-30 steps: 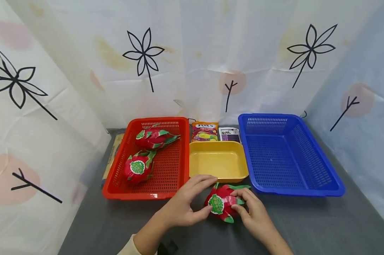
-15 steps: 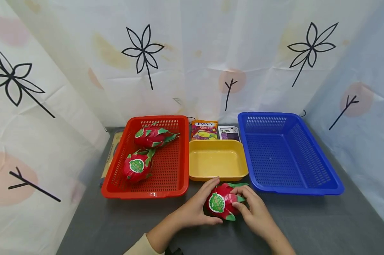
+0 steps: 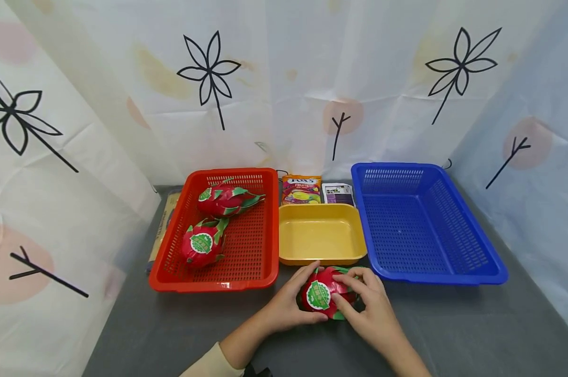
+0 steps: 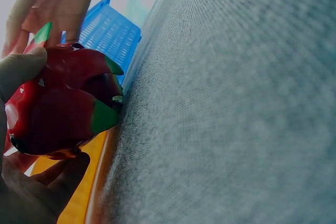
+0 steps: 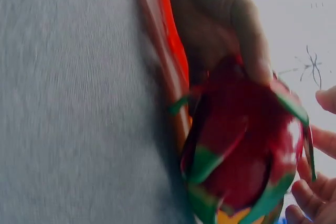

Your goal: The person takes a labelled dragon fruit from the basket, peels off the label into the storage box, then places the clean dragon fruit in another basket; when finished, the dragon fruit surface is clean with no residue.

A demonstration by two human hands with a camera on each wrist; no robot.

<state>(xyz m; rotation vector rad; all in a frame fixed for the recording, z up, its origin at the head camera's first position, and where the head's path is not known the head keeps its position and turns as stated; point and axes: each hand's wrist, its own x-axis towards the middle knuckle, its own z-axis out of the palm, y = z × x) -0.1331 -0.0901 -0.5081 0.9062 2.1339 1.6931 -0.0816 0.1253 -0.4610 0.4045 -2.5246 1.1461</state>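
In the head view, a red dragon fruit (image 3: 328, 294) with green-tipped scales and a round green label lies in front of the yellow tray. My left hand (image 3: 291, 302) grips its left side, the thumb along the near edge and the fingers round the far side. My right hand (image 3: 371, 303) arches over the fruit's top right, bent loosely. From the right wrist, the dragon fruit (image 5: 239, 140) fills the lower middle, with right-hand fingers (image 5: 323, 142) spread just above its upper surface. From the left wrist, the left thumb (image 4: 23, 69) presses the fruit's upper part (image 4: 58, 98).
A red basket (image 3: 246, 286) at left holds two more dragon fruits (image 3: 204, 242). Beside it stand the yellow tray (image 3: 321, 238) and a blue basket (image 3: 421, 225). A candy bag (image 3: 301, 189) and a white-purple packet (image 3: 338, 193) lie behind the tray. Grey cloth (image 3: 454, 330) covers the table.
My left hand has moved right and closed round the dragon fruit. My right hand has shifted left, farther over its top. The fruit has moved slightly toward the left.
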